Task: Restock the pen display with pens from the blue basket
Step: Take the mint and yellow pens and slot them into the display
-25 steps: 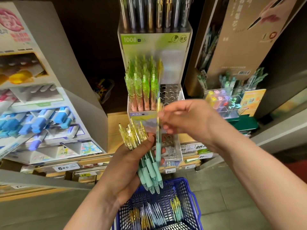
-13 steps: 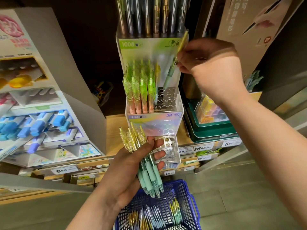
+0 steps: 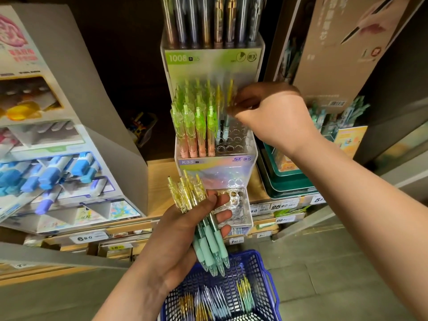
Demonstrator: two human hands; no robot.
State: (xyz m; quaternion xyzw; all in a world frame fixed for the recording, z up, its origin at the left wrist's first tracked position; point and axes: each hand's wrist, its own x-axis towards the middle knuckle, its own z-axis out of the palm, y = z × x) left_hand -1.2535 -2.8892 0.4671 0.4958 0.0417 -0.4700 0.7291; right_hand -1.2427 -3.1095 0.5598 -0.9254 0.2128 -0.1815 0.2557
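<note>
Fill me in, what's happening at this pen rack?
A person is restocking the pen display. The left hand holds a bunch of yellow-and-mint pens. The right hand pinches the top of one yellow-topped pen, which stands in the middle tier beside the green pens. Many holes in that tier are open. More pens lie in the blue basket below.
</note>
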